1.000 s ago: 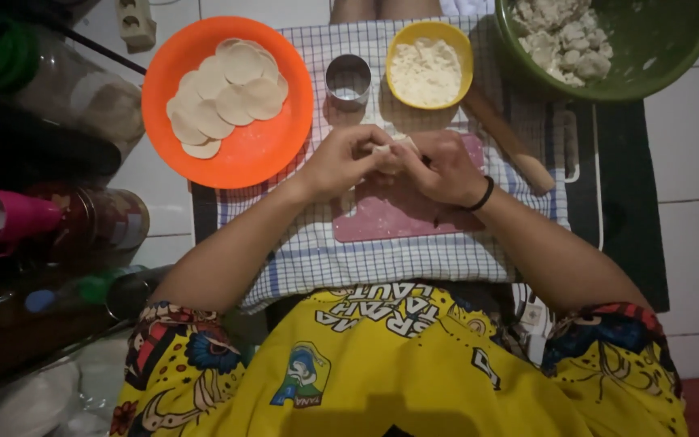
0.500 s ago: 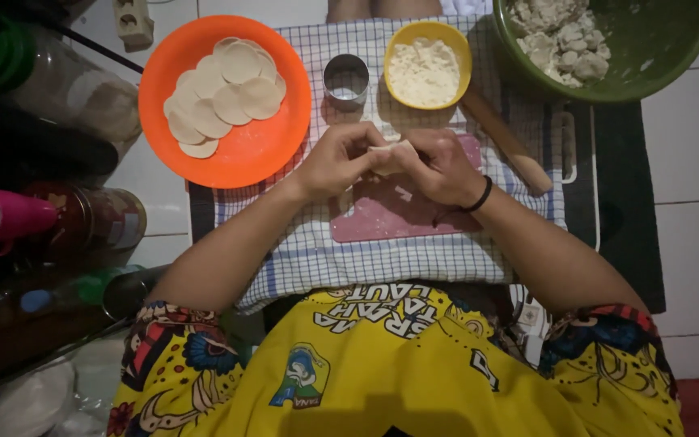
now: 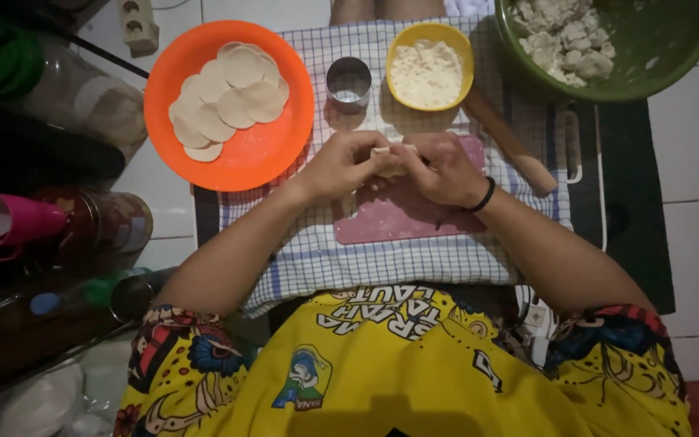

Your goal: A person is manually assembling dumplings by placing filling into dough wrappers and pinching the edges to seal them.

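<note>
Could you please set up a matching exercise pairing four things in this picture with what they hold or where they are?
Things:
1. orange plate
2. yellow bowl
3. green bowl
4. piece of dough

Matches:
A. lumps of dough
B. flat round discs
C. between both hands
D. white flour

Pairs: 1-B, 2-D, 3-A, 4-C
</note>
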